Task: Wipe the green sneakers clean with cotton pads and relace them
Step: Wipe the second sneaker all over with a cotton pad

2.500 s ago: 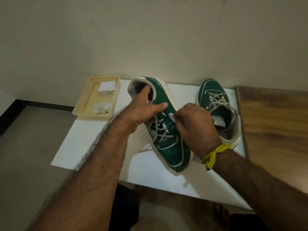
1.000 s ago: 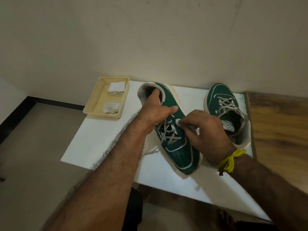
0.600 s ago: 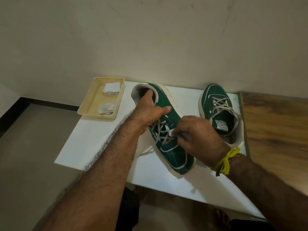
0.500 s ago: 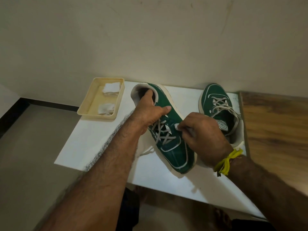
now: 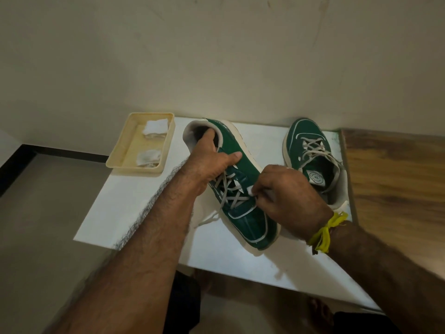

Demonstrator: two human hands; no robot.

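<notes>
A green sneaker (image 5: 250, 220) with grey laces lies tilted on the white board (image 5: 144, 198), toe toward me. My left hand (image 5: 212, 162) grips its collar, fingers inside the opening and thumb across the side. My right hand (image 5: 286, 196) pinches a small white cotton pad (image 5: 250, 190) against the sneaker's right side beside the laces. The second green sneaker (image 5: 310, 150) stands laced at the board's far right, toe toward the wall.
A cream plastic tray (image 5: 120, 155) at the board's far left holds two white cotton pads (image 5: 155, 126). A wooden surface (image 5: 395, 184) adjoins the board on the right. The wall rises right behind the board, grey floor lies at left.
My right hand has rubbed the pad back and forth along the sneaker's side by the laces, now slightly lower. My left hand keeps its grip on the collar.
</notes>
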